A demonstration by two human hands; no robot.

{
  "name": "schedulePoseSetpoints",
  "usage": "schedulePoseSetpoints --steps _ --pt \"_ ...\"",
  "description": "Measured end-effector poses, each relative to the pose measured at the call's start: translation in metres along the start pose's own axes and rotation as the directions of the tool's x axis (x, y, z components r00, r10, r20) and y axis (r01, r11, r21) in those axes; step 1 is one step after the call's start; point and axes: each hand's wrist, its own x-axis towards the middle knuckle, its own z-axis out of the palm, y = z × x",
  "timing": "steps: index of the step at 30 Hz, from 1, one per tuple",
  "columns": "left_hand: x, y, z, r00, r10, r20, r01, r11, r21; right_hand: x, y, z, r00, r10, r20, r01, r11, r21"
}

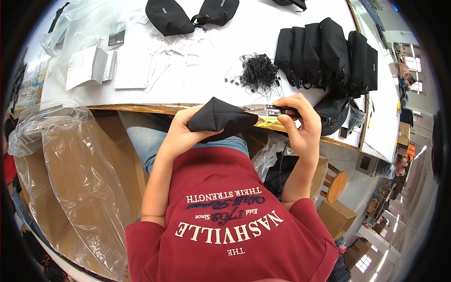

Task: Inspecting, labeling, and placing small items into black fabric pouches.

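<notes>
A black fabric pouch (221,117) is in my left hand (177,136), gripped at its left side with the fingers wrapped behind it and the thumb along its lower edge. It is tilted up in front of my body, by the table's near edge. My right hand (304,126) pinches a slim tool with a metal front and black handle (272,111), which looks like thread snips. Its metal end points left, close to the pouch's right end; whether they touch I cannot tell. A bright yellow strip (268,122) shows just below the tool.
On the white table (202,84) lie a tangle of black strings (259,73), a row of black pouches (312,54), two more pouches (171,16), white card stacks (87,68) and clear plastic (80,28). Plastic-lined cardboard (84,188) stands at the left.
</notes>
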Motion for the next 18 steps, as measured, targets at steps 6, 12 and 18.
schedulePoseSetpoints --steps 6,12,18 --pt "-0.0002 -0.0009 -0.0004 1.0 -0.011 -0.001 0.011 1.0 0.008 -0.0006 -0.0001 0.0016 0.998 0.026 0.054 -0.024 0.999 -0.039" --pt "0.0004 -0.0031 -0.001 1.0 0.014 -0.001 -0.014 0.999 0.032 0.001 -0.003 0.0019 0.998 0.018 0.065 -0.013 0.998 -0.065" --pt "-0.0003 -0.0022 -0.0011 1.0 0.0 0.0 0.0 1.0 0.007 0.0012 -0.0035 0.0041 0.998 0.016 0.056 -0.013 0.998 -0.054"
